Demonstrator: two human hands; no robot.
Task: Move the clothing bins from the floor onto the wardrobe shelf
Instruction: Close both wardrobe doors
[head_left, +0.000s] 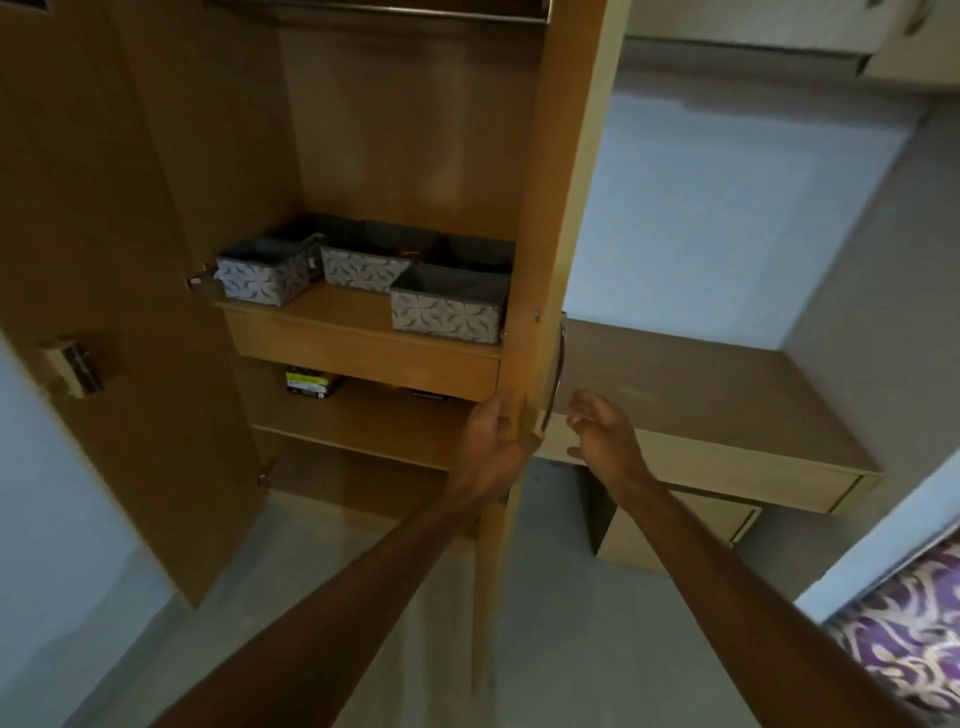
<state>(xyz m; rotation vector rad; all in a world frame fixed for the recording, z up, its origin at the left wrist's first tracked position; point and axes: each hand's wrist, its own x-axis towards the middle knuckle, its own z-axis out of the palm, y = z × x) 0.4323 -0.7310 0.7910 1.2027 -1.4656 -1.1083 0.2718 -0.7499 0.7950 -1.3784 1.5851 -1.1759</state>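
Note:
Three grey patterned fabric bins stand on the wardrobe shelf (337, 317): one at the left (262, 273), one in the middle (363, 267), one at the front right (449, 306). A darker bin (480, 252) sits behind them. My left hand (496, 441) grips the edge of the right wardrobe door (561, 208), which stands edge-on to me. Just right of the door's metal handle (556, 384), my right hand (605, 434) hovers with fingers apart, holding nothing.
The left wardrobe door (104, 260) swings wide open at the left. A lower shelf (363, 421) holds a small box (311, 384). A wooden desk (727, 410) stands at the right, and a patterned bedspread (909, 634) shows at the bottom right. Grey floor (322, 561) lies below.

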